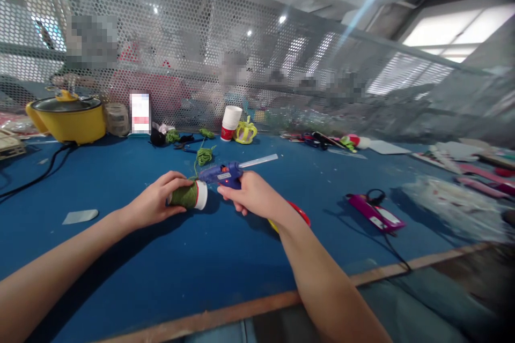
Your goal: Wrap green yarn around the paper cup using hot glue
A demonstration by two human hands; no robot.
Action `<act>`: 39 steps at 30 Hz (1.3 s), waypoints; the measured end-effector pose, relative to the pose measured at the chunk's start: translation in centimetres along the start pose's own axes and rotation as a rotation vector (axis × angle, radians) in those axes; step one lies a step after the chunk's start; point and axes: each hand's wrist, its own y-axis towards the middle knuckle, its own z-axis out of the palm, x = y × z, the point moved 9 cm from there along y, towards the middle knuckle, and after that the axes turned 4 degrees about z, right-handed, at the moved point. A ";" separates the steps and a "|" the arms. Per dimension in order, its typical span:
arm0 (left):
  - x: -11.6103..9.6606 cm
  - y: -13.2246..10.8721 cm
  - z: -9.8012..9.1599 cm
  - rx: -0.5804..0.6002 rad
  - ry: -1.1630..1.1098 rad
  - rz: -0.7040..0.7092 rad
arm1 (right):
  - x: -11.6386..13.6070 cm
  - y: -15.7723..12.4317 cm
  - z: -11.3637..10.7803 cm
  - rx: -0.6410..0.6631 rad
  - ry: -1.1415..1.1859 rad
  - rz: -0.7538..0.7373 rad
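My left hand is closed around a paper cup wrapped in green cord, held on its side just above the blue table. The cup's white rim points right. My right hand grips a blue hot glue gun with a clear glue stick sticking out of its back. The gun's nozzle points left at the cup's upper edge. A strand of green cord runs from the cup to a loose bundle further back on the table.
A yellow pot with a dark lid and its black cable sit at the far left. White paper cups, a yellow-green basket and scraps lie along the perforated screen. A magenta tool with cable lies right. A red object is under my right wrist.
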 end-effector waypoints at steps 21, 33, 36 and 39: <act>1.1 0.0 0.1 0.000 -0.052 -0.064 | 0.2 -1.4 -0.5 0.023 -0.022 0.013; 1.5 0.2 -0.4 -0.005 -0.064 -0.126 | 0.4 -1.7 -0.1 0.039 -0.059 -0.011; 1.6 0.2 -0.4 0.000 -0.061 -0.143 | 0.2 -1.6 -0.1 0.045 -0.071 0.003; 1.6 0.2 -0.5 -0.008 -0.055 -0.144 | 0.3 -1.6 -0.1 0.040 -0.074 0.002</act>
